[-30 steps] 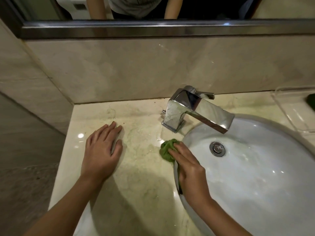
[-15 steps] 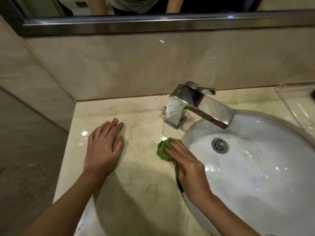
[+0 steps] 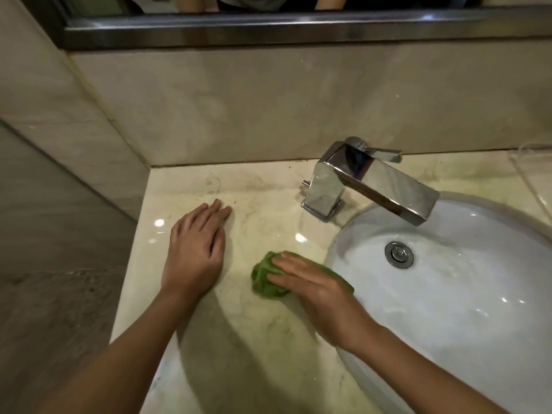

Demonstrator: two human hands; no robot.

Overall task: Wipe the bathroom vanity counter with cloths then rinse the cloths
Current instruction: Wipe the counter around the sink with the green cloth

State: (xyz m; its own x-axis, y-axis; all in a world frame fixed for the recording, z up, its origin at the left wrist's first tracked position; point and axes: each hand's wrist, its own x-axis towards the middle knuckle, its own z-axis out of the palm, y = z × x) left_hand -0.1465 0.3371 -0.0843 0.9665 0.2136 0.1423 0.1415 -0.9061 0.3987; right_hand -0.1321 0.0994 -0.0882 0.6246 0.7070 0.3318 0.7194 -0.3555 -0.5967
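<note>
A crumpled green cloth lies on the cream marble vanity counter, just left of the white oval basin. My right hand presses flat on the cloth, fingers pointing left, covering its right part. My left hand rests palm down on the counter to the left, fingers together, holding nothing. A gap of bare counter separates the two hands.
A square chrome faucet stands behind the basin, its spout reaching over the bowl above the drain. A marble backsplash and a mirror frame rise at the back. A side wall bounds the counter on the left. A clear tray edge shows far right.
My right hand has slid the green cloth left and toward me, away from the basin rim and faucet base. The left hand has stayed put on the counter.
</note>
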